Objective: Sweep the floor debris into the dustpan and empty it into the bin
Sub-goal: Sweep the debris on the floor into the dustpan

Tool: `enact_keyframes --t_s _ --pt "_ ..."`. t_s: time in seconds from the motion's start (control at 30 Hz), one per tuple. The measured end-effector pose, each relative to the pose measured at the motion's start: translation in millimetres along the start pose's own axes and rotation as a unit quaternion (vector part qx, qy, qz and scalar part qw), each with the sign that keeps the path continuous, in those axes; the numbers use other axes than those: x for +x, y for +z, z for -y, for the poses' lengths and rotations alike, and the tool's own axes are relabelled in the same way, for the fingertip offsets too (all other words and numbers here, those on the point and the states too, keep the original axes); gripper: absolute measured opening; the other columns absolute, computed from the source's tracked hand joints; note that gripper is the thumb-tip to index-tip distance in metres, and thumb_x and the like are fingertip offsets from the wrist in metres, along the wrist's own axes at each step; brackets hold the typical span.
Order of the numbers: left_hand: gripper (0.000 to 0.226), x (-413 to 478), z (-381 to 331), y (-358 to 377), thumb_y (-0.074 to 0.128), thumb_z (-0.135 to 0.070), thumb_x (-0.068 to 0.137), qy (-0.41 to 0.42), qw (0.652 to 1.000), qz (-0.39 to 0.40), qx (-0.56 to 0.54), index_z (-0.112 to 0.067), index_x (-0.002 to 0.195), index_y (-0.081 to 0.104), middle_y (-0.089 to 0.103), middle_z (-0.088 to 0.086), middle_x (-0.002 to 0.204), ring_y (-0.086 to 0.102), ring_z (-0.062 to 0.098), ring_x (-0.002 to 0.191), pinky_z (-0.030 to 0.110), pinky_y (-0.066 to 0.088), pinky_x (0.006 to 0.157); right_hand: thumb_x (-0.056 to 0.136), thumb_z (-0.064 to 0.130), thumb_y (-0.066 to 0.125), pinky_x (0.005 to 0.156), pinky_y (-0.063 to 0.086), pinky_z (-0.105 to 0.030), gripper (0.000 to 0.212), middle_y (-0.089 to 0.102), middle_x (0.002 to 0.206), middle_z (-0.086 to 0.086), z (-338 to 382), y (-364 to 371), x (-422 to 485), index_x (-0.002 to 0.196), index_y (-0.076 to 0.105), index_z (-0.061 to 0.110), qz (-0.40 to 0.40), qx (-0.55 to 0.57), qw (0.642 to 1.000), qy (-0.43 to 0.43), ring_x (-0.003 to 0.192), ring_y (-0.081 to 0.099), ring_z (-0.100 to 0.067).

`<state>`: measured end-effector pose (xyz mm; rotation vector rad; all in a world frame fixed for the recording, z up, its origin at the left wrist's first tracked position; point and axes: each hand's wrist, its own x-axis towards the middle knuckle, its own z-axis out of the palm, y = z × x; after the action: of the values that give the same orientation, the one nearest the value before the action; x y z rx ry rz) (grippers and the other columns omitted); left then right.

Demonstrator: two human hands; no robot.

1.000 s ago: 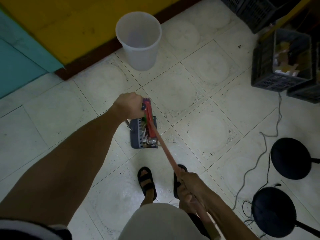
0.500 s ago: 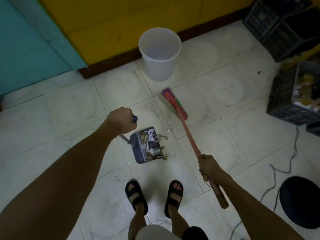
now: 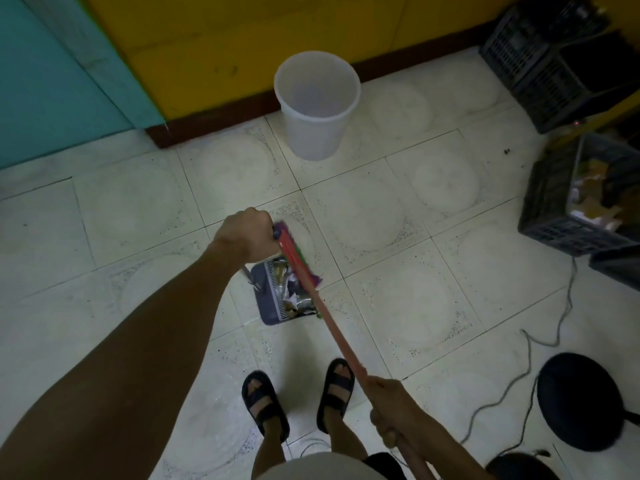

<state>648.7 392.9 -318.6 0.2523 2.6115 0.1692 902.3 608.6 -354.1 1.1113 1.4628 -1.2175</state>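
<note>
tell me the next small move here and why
Probably lift the dustpan and carry it toward the white bin. It already holds crumpled debris, the broom head lies right over its mouth, and no loose scraps show on the tiles near it. The left hand grips the pan's handle, the right hand the broomstick, and the bin stands empty just ahead.

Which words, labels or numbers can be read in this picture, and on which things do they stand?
None can be read.
The debris in the dustpan looks printed, but it is too blurred to read.
The white bin shows no label.
</note>
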Motion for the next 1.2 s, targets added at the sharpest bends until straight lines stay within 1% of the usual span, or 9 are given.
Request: enact_keyframes --t_s 0.17,0.37,0.47,0.57,0.67,0.83,0.9,1.03,1.2 --pt "0.036 1.7 -1.4 -1.0 0.054 -0.024 0.086 0.01 1.0 -0.007 -0.006 -0.018 0.055 0.039 0.045 0.004 0.059 0.045 0.018 0.055 0.028 0.041 0.064 0.099 0.036 0.039 0.044 0.025 -0.018 0.028 0.035 0.054 -0.005 -7.1 -22.3 -6.1 0.088 0.055 0.016 -0.021 0.038 0.999 -0.011 0.039 0.03 -0.011" --pt "0.021 5.2 -0.6 7.5 0.056 -0.027 0.084 0.008 1.0 -0.019 0.001 -0.011 0.07 0.052 0.045 0.002 0.059 0.052 0.024 0.062 0.028 0.044 0.063 0.101 0.022 0.034 0.038 0.033 -0.019 0.03 0.043 0.054 -0.005 39.1 -16.1 49.7 0.079 0.052 0.012 -0.109 -0.064 0.987 -0.103 0.034 0.037 -0.011" --pt "0.021 5.4 -1.5 9.3 0.056 -0.028 0.085 0.012 1.0 -0.026 0.004 -0.012 0.072 0.052 0.044 0.001 0.059 0.051 0.022 0.059 0.029 0.043 0.062 0.102 0.018 0.035 0.034 0.033 -0.018 0.029 0.047 0.055 -0.006 45.3 2.4 55.6 0.079 0.05 0.01 -0.078 -0.051 0.993 -0.073 0.031 0.041 -0.01" --pt "0.023 4.8 -3.7 9.7 0.057 -0.027 0.086 0.001 1.0 -0.012 -0.004 -0.014 0.067 0.05 0.045 0.0 0.059 0.044 0.014 0.053 0.029 0.039 0.061 0.103 0.012 0.037 0.029 0.031 -0.017 0.024 0.045 0.053 -0.002 27.4 18.6 35.6 0.092 0.056 0.002 -0.024 -0.053 0.997 -0.052 0.027 0.039 -0.006" --pt "0.024 7.5 -5.8 11.9 0.058 -0.03 0.084 0.006 1.0 -0.011 -0.006 -0.011 0.07 0.059 0.051 0.002 0.06 0.055 0.021 0.058 0.028 0.045 0.06 0.104 0.019 0.036 0.03 0.03 -0.015 0.029 0.042 0.053 0.0 0.9 26.3 22.5 0.103 0.057 -0.002 0.002 -0.059 0.997 -0.052 0.026 0.036 -0.003" --pt "0.031 6.4 -10.3 11.4 0.057 -0.031 0.085 0.001 1.0 -0.009 -0.008 -0.018 0.058 0.045 0.055 0.005 0.063 0.048 0.015 0.053 0.028 0.046 0.063 0.098 0.022 0.037 0.037 0.022 -0.017 0.025 0.037 0.051 0.0 -21.3 4.6 -0.2 0.08 0.049 0.01 0.003 -0.043 0.998 -0.049 0.032 0.031 -0.007" --pt "0.035 3.7 -12.6 8.9 0.056 -0.03 0.087 0.002 1.0 -0.008 -0.004 -0.02 0.057 0.041 0.048 0.002 0.06 0.043 0.012 0.053 0.028 0.041 0.064 0.099 0.031 0.037 0.041 0.02 -0.016 0.029 0.036 0.05 -0.001 -25.5 -15.5 -10.2 0.084 0.055 0.013 -0.002 -0.014 1.0 -0.028 0.036 0.028 -0.011" --pt "0.022 5.4 -8.3 13.6 0.057 -0.029 0.084 0.0 1.0 -0.018 0.008 -0.011 0.072 0.053 0.044 0.001 0.059 0.053 0.022 0.06 0.028 0.044 0.065 0.103 0.036 0.035 0.037 0.028 -0.015 0.027 0.036 0.049 0.001 -12.7 -47.5 1.3 0.112 0.056 0.021 -0.058 -0.053 0.993 -0.093 0.033 0.031 -0.008" --pt "0.022 5.6 -3.9 19.9 0.056 -0.03 0.085 0.009 0.999 -0.024 0.023 -0.011 0.073 0.054 0.044 0.001 0.058 0.051 0.022 0.06 0.028 0.043 0.063 0.103 0.025 0.035 0.034 0.038 -0.018 0.034 0.052 0.063 -0.007 32.9 -69.6 69.2 0.111 0.059 0.002 -0.162 -0.124 0.97 -0.13 0.04 0.047 -0.014"
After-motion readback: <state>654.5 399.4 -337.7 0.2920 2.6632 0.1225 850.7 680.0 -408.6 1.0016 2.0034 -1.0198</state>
